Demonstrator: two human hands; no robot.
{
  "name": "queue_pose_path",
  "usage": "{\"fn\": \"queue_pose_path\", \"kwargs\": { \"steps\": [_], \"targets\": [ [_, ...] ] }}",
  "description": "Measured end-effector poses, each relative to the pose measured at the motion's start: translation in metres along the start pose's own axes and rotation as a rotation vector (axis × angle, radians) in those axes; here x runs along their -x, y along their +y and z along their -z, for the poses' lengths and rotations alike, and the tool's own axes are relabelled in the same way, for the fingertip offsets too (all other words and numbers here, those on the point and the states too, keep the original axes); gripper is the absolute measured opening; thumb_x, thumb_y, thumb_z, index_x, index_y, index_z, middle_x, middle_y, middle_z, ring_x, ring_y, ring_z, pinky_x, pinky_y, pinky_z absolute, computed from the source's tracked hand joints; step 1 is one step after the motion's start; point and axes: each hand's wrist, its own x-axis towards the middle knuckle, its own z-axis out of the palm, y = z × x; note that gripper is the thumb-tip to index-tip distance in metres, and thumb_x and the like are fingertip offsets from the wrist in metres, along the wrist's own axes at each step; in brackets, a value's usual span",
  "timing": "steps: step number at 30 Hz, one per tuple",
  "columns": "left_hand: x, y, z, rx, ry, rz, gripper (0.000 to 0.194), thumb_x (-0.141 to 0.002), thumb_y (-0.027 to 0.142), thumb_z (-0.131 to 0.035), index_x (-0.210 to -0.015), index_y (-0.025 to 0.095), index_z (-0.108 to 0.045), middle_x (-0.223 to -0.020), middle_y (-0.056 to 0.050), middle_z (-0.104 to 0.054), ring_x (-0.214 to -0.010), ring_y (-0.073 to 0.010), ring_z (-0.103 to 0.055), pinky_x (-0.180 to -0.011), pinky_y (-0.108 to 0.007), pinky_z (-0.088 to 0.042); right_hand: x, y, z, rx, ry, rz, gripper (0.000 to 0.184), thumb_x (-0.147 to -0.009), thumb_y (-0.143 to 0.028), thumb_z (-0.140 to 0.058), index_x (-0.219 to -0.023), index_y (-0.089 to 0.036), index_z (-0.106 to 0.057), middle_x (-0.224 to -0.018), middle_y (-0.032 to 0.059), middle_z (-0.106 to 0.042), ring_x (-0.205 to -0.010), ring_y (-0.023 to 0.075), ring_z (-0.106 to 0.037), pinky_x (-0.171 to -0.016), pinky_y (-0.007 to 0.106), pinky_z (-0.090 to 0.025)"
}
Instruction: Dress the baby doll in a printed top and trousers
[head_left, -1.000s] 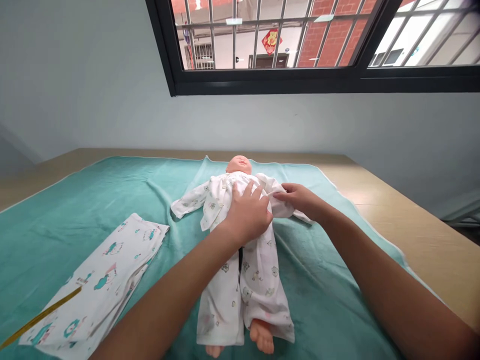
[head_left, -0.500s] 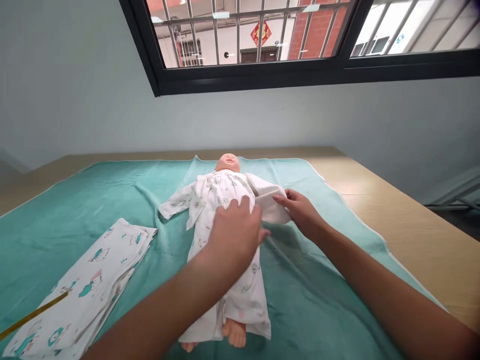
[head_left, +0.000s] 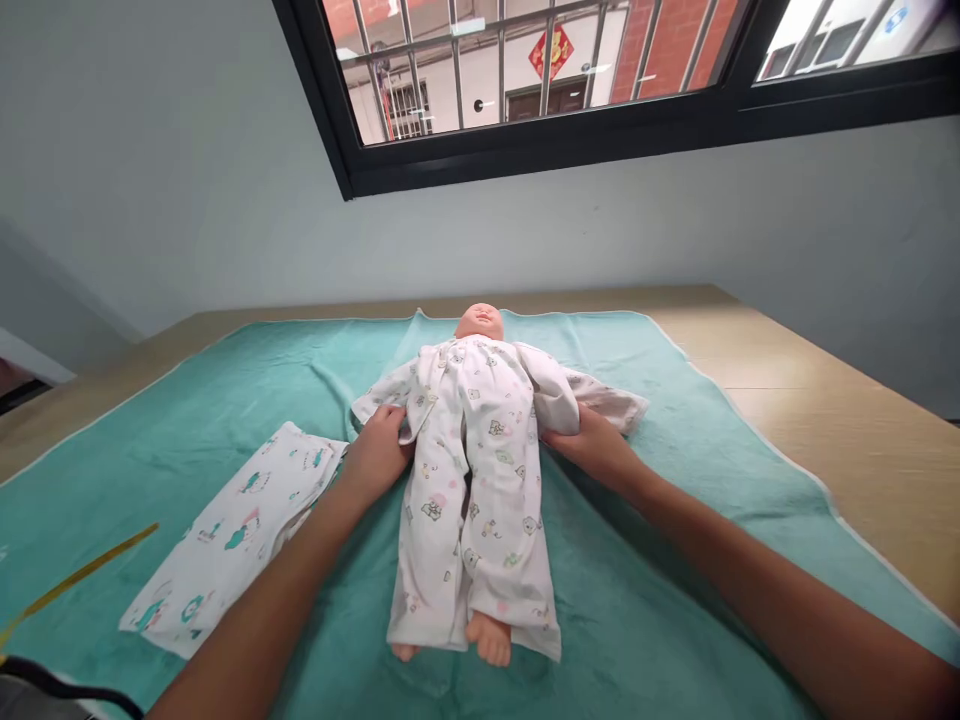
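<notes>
head view: both hands [head_left: 376,452] [head_left: 596,447] now grip the shirt [head_left: 553,388].

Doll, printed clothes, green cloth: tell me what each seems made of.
Doll: probably vinyl or plastic, smooth, with moulded toes. Printed clothes: thin matte fabric, perhaps cotton, showing soft wrinkles. Green cloth: likely fleece or plush, matte, with mottled nap and soft folds.
</notes>
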Motion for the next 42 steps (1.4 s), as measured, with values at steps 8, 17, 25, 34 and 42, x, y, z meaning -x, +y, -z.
{"fn": "queue_pose_path", "kwargs": {
  "steps": [8, 17, 25, 34, 42],
  "targets": [
    [-0.014, 0.029, 0.004, 0.416, 0.134, 0.109, 0.018, -0.082, 0.029, -0.051, -0.068, 0.02, -0.057, -0.075, -0.006, -0.066, -0.072, -0.0223, -0.059, -0.069, -0.034, -0.048, 0.006, -0.025, -0.01, -0.212, -0.005, -0.131, 0.028, -0.071, -0.022, -0.064, -0.098, -0.017, -0.069, -0.1, 0.0066, -0.074, -0.093, 0.0285, -0.066, -0.08, 0.037, -0.052],
    [-0.018, 0.031, 0.06, 1.126, 0.27, 0.327, 0.019, -0.07, 0.02, -0.056, -0.058, 0.022, -0.042, -0.053, 0.003, -0.044, -0.053, -0.0116, -0.044, -0.059, -0.029, -0.05, -0.015, -0.043, 0.034, -0.98, 0.174, -0.269, 0.01, -0.071, -0.017, -0.073, -0.078, -0.019, -0.066, -0.084, 0.003, -0.066, -0.078, 0.0162, -0.062, -0.066, 0.025, -0.057],
    [0.018, 0.019, 0.026, 0.613, 0.062, 0.476, 0.016, -0.073, 0.03, -0.062, -0.086, 0.021, -0.063, -0.084, -0.006, -0.071, -0.072, -0.0231, -0.065, -0.069, -0.037, -0.054, 0.032, -0.024, -0.001, -0.709, -0.084, -0.252, 0.041, -0.081, -0.035, -0.068, -0.12, -0.025, -0.062, -0.119, 0.0073, -0.066, -0.105, 0.0264, -0.064, -0.087, 0.038, -0.055],
    [0.022, 0.029, 0.014, 0.469, 0.01, 0.207, 0.027, -0.078, 0.03, -0.06, -0.098, 0.016, -0.072, -0.11, -0.014, -0.074, -0.107, -0.0327, -0.064, -0.093, -0.042, -0.05, 0.005, -0.005, -0.019, 0.34, 0.019, 0.048, 0.013, -0.071, -0.027, -0.061, -0.08, -0.018, -0.064, -0.102, 0.0113, -0.061, -0.103, 0.0307, -0.053, -0.09, 0.042, -0.046],
    [0.032, 0.074, 0.011, 1.077, 0.072, 0.451, 0.04, -0.084, 0.034, -0.059, -0.118, 0.015, -0.065, -0.122, -0.014, -0.07, -0.1, -0.0285, -0.068, -0.083, -0.039, -0.055, 0.01, -0.04, -0.043, -0.289, 0.09, -0.203, 0.029, -0.07, -0.029, -0.064, -0.096, -0.017, -0.065, -0.097, 0.0067, -0.071, -0.09, 0.0272, -0.063, -0.074, 0.035, -0.051]
  ]
}}
